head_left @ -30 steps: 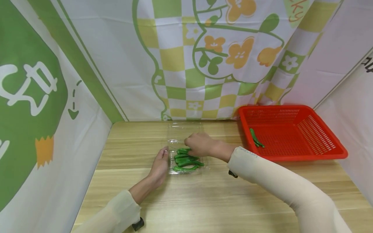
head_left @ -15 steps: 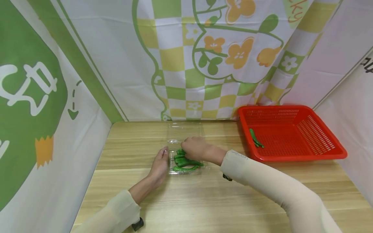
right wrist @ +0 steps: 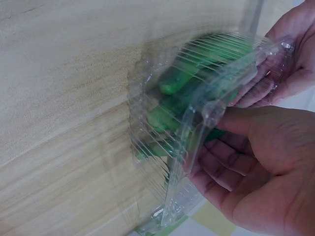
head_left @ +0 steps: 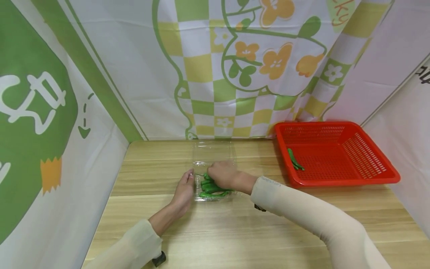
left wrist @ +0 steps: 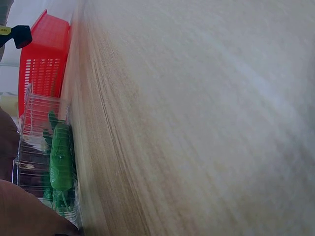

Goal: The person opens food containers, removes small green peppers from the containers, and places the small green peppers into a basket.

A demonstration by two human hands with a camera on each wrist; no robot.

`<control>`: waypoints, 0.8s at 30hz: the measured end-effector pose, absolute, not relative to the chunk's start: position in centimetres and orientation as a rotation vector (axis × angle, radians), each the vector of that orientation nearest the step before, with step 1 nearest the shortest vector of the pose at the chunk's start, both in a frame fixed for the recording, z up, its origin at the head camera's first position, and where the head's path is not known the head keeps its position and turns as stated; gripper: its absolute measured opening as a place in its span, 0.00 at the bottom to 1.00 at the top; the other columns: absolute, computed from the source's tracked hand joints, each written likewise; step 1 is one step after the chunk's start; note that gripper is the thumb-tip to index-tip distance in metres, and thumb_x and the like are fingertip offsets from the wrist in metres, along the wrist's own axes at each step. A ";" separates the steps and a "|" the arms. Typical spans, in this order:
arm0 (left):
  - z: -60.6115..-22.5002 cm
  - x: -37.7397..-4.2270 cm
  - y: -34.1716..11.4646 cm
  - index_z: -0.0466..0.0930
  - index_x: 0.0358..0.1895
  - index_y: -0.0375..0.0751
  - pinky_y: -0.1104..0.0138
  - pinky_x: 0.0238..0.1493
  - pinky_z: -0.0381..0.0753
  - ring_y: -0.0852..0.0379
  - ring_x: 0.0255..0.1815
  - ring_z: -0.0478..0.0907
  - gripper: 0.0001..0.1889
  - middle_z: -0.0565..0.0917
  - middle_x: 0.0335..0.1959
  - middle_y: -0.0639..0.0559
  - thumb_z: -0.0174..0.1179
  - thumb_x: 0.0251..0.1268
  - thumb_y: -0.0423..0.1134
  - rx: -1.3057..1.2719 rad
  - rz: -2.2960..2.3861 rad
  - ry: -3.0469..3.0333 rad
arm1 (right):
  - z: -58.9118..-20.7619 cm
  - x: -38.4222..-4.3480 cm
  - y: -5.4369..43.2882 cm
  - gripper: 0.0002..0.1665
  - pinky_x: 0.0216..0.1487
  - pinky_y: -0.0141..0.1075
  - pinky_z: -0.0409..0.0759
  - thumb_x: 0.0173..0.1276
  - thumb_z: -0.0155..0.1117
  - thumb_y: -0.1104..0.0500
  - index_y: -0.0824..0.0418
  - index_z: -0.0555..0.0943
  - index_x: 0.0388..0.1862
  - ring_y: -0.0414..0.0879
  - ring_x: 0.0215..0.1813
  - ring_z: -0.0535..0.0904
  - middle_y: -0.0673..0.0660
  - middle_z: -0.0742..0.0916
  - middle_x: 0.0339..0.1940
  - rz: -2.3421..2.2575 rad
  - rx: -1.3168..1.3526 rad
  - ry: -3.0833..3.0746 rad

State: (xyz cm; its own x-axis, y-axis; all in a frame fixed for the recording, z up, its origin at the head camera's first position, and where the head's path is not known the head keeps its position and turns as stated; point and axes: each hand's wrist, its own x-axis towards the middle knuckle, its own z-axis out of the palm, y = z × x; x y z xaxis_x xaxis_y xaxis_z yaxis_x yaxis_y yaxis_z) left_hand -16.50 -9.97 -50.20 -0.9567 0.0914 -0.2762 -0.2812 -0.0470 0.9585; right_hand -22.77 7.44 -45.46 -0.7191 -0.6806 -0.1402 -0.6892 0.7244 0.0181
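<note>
Near the back edge of the table (head_left: 255,239), the left hand (head_left: 183,194) is gripping the clamshell (head_left: 212,152) while the right hand (head_left: 223,175), grasp unclear, is seemingly settling green chilies (head_left: 209,188), probably needing withdrawal next.

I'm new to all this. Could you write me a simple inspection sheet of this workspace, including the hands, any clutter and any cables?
Surface: wooden table with light grain.
Job's things: open clear container with several green peppers; red basket on the right, with at least one more pepper at its left side.
Clutter: nothing seen.
Left hand: holds the container's left side.
Right hand: reaches into the container over the peppers; whether it grips one is hard to tell.
Cables: nothing seen.
Surroundings: printed cloth behind, with checks and flowers.
</note>
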 end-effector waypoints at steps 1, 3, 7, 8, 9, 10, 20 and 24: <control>-50.2 -16.5 -10.0 0.42 0.85 0.30 0.43 0.87 0.37 0.34 0.88 0.35 0.29 0.41 0.87 0.32 0.31 0.89 0.36 -0.207 2.093 1.973 | -45.5 -22.7 7.5 0.15 0.29 0.44 0.88 0.70 0.67 0.65 0.51 0.77 0.24 0.47 0.34 0.85 0.52 0.89 0.33 0.093 -1.131 2.805; -50.2 -16.5 -10.0 0.43 0.85 0.30 0.43 0.87 0.37 0.34 0.88 0.36 0.29 0.42 0.87 0.32 0.31 0.89 0.36 -0.215 2.090 1.978 | -45.6 -22.7 7.5 0.16 0.29 0.44 0.88 0.69 0.68 0.65 0.52 0.77 0.23 0.48 0.34 0.86 0.52 0.89 0.32 0.077 -1.160 2.811; -50.3 -16.5 -10.0 0.44 0.85 0.31 0.43 0.87 0.37 0.34 0.88 0.36 0.29 0.42 0.87 0.32 0.32 0.89 0.36 -0.219 2.089 1.980 | -45.9 -22.8 7.6 0.14 0.32 0.45 0.89 0.68 0.69 0.64 0.53 0.78 0.24 0.48 0.35 0.86 0.52 0.89 0.31 0.086 -1.210 2.809; -50.3 -16.5 -10.0 0.43 0.85 0.31 0.43 0.87 0.37 0.34 0.88 0.36 0.29 0.42 0.87 0.33 0.32 0.89 0.36 -0.217 2.089 1.979 | -45.9 -22.8 7.6 0.14 0.33 0.45 0.89 0.68 0.69 0.65 0.53 0.79 0.24 0.48 0.35 0.87 0.53 0.89 0.31 0.090 -1.220 2.807; -50.3 -16.5 -10.0 0.43 0.85 0.31 0.43 0.87 0.37 0.34 0.88 0.36 0.29 0.42 0.87 0.32 0.32 0.89 0.36 -0.214 2.090 1.977 | -45.9 -22.8 7.6 0.13 0.33 0.45 0.89 0.68 0.69 0.65 0.53 0.80 0.25 0.49 0.35 0.87 0.53 0.89 0.32 0.094 -1.231 2.806; -50.3 -16.5 -10.0 0.43 0.85 0.31 0.43 0.87 0.36 0.34 0.88 0.35 0.29 0.41 0.87 0.33 0.31 0.89 0.36 -0.206 2.089 1.974 | -46.0 -22.9 7.6 0.12 0.34 0.45 0.89 0.69 0.69 0.65 0.54 0.80 0.26 0.49 0.36 0.87 0.53 0.89 0.32 0.094 -1.240 2.801; -50.1 -16.5 -10.1 0.40 0.85 0.30 0.43 0.87 0.34 0.34 0.88 0.31 0.29 0.38 0.88 0.32 0.30 0.90 0.38 -0.176 2.096 1.964 | -45.7 -22.7 8.0 0.08 0.40 0.45 0.90 0.72 0.67 0.67 0.59 0.84 0.32 0.52 0.39 0.88 0.55 0.90 0.35 -0.019 -1.291 2.745; -50.2 -16.5 -10.1 0.41 0.85 0.30 0.43 0.87 0.33 0.35 0.88 0.31 0.29 0.39 0.88 0.33 0.30 0.90 0.38 -0.182 2.101 1.960 | -45.6 -22.6 8.2 0.07 0.41 0.46 0.90 0.71 0.67 0.68 0.61 0.84 0.32 0.52 0.38 0.88 0.56 0.89 0.34 -0.089 -1.303 2.733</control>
